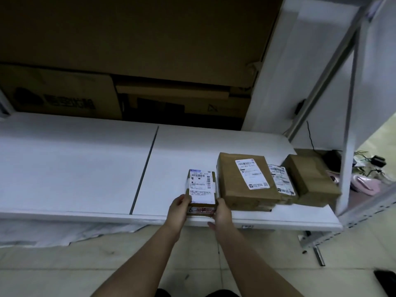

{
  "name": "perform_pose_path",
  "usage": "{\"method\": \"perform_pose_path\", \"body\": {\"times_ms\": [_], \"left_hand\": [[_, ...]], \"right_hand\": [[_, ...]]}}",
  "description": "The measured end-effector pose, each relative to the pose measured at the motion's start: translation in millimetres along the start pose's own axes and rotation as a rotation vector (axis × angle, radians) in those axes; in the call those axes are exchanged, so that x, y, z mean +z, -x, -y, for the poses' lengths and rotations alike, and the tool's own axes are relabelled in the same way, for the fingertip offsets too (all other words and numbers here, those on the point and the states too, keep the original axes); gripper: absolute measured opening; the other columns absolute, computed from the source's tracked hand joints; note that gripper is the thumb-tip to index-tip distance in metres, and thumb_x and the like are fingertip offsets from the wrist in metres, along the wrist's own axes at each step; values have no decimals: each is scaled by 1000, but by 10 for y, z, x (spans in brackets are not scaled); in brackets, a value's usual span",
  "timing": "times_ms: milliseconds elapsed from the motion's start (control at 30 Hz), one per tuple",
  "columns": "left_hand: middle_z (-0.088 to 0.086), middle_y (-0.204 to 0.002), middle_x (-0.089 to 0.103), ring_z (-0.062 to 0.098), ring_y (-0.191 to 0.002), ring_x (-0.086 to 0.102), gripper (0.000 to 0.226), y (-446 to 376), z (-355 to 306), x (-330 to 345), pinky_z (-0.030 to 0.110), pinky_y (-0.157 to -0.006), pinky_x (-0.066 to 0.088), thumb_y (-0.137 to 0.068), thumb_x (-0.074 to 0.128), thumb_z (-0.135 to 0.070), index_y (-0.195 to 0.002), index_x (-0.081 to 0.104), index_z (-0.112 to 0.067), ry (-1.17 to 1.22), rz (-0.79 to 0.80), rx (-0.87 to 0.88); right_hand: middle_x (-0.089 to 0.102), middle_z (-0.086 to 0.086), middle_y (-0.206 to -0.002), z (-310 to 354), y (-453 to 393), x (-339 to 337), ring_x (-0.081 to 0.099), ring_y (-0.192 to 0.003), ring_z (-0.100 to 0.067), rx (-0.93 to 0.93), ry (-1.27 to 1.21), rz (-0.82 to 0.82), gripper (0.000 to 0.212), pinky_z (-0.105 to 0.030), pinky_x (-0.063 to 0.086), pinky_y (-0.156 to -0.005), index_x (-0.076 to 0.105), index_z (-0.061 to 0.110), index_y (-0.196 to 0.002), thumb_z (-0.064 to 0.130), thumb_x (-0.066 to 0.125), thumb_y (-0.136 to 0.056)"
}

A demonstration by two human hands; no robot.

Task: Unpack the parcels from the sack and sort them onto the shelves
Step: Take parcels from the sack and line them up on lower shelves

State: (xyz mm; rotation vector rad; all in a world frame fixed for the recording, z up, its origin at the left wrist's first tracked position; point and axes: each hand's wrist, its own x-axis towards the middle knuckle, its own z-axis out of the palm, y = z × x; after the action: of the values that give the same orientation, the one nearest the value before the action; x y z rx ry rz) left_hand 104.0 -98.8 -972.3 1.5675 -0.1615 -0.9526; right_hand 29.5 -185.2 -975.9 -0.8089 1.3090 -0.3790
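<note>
A small brown parcel [201, 185] with a white barcode label lies flat on the white shelf [85, 168], near its front edge. My left hand [179, 207] grips the parcel's near left corner. My right hand [221, 213] holds its near right corner. Just to the right lies a larger brown parcel [244, 181] with a label on top. Beyond it sit a thin labelled parcel [281, 181] and another brown box [310, 181], side by side in a row. The sack is not in view.
Large cardboard boxes [64, 95] stand behind the shelf at the back. A grey metal upright [348, 146] rises at the shelf's right end, with cables and pink items [366, 183] on the floor beyond. A dark seam [145, 168] divides the shelf. Pale floor tiles lie below.
</note>
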Motion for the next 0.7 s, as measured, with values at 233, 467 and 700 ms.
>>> {"method": "perform_pose_path", "body": {"times_ms": [233,467,700], "left_hand": [[8,-133,54,27,-117,52,53,-73,46,-3,41,-98,45,-92,53,-44,-138,45,-17,-80,-127,-99],[19,-109,64,25,-70,57,42,-193,-24,18,30,-61,48,-92,59,-26,-129,51,-10,127,-112,-112],[17,-107,64,22,-71,56,45,-366,-90,135,30,-64,47,-93,56,-26,-133,49,-7,120,-77,-124]], "right_hand": [[57,-14,-109,-42,-10,-17,56,-107,-32,111,-157,-58,28,-40,46,-83,53,6,-116,21,35,-100],[57,-15,-131,-62,-33,-56,57,-117,-36,174,-275,50,37,-40,45,-95,45,2,-134,19,36,-103],[59,-14,-131,-44,-100,-66,59,-117,-33,192,-286,71,35,-37,45,-97,52,2,-129,18,34,-103]]}}
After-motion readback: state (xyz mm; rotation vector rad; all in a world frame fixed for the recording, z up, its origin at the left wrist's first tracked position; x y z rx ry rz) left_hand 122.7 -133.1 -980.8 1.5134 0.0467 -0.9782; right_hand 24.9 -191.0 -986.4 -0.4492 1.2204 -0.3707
